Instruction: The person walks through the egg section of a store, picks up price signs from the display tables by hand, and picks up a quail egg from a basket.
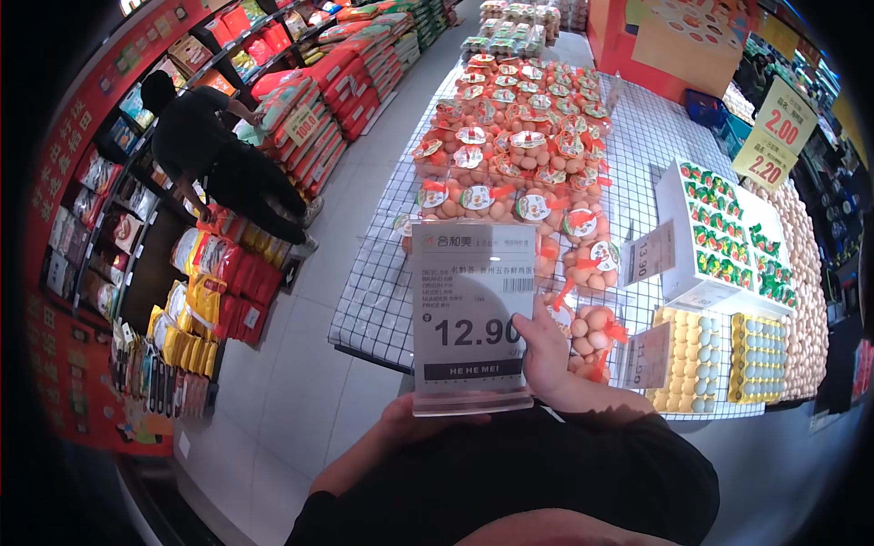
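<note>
A clear upright price sign holder (469, 318) with a "12.90" card faces me, close to my body. My right hand (549, 357) grips its right edge, the thumb over the front and the other fingers hidden behind. At the lower left, my left hand (410, 419) supports the base; its fingers show faintly through the clear plastic. Just beyond the holder, net bags of brown eggs (528, 155) with round labels and red ties cover much of the display table (373, 282). A bag of eggs (592, 332) lies right beside my right hand.
Two more price signs, one marked 13.90 (648, 252), stand right of the bags. Egg trays (687, 350) and a white box (696, 223) sit farther right. Across the aisle floor (319, 282), a person (196, 136) stands beside rice bags (296, 127) and shelves.
</note>
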`<move>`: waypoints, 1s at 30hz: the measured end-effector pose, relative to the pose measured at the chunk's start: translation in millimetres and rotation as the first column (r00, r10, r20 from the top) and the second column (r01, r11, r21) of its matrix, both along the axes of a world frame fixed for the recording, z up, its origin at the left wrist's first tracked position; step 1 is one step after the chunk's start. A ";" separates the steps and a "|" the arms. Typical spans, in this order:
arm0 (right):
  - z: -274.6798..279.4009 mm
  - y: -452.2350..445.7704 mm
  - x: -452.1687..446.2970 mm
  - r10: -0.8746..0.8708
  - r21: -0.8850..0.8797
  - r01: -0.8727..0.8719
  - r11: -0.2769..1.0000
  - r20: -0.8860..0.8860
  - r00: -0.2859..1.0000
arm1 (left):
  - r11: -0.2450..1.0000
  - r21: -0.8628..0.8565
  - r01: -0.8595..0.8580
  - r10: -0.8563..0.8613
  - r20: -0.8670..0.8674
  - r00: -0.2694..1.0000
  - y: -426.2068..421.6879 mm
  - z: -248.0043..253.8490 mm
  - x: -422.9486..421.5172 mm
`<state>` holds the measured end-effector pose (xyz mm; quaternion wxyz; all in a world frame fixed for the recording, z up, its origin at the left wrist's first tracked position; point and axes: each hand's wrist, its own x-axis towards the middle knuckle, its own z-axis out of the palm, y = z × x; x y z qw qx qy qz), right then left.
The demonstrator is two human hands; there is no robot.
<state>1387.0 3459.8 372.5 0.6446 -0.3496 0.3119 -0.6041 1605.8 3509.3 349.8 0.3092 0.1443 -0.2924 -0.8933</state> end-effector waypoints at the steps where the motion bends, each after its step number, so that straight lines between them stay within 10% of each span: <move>1: 0.1 0.9 0.6 -0.004 0.000 0.004 1.000 0.015 1.000 | 1.000 0.010 0.002 -0.002 -0.007 1.000 0.1 -0.3 -0.1; 27: -22.0 7.8 -19.3 0.082 -0.021 -0.082 0.996 0.033 0.996 | 0.963 -0.002 -0.271 0.269 0.097 0.958 -5.8 -26.6 -4.3; 30: -14.1 5.1 -35.2 0.179 0.001 -0.182 0.983 -0.195 0.964 | 0.966 -0.030 -0.258 0.259 0.150 0.954 -8.0 -35.5 -1.6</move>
